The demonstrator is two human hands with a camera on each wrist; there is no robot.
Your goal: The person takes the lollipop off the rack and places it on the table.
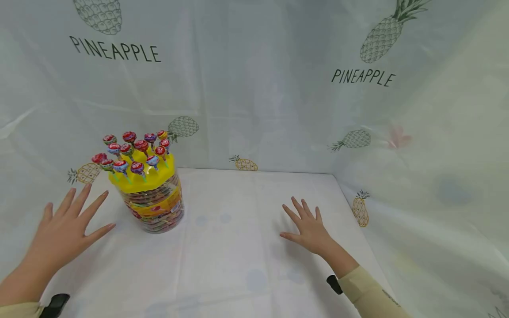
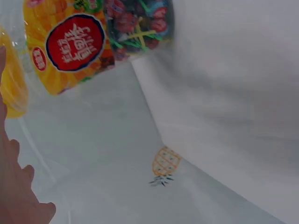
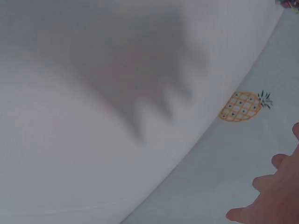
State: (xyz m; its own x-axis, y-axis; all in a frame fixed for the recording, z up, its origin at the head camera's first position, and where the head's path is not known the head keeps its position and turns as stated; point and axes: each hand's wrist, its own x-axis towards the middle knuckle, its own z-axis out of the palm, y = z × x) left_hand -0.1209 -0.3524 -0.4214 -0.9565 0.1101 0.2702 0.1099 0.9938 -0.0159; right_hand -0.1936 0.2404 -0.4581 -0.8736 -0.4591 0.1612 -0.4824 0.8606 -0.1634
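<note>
A clear plastic jar [image 1: 153,207] full of wrapped lollipops stands on the left of the white table. Its yellow lid [image 1: 157,179] bears several lollipops [image 1: 137,168] stuck upright by their sticks. My left hand [image 1: 65,234] is spread beside the jar, fingers straight and apart, holding nothing. In the left wrist view the jar's orange label [image 2: 74,44] shows at the top, with part of the hand at the left edge. On the right, my right hand [image 1: 310,229] hovers over the table with spread fingers, holding nothing, its shadow [image 3: 154,70] falling on the cloth.
The table [image 1: 222,260] has a white cover with faint dots. A pale curtain [image 1: 254,88] printed with pineapples hangs behind it and along the right side [image 1: 437,212]. Dark bands [image 1: 334,284] sit at both wrists.
</note>
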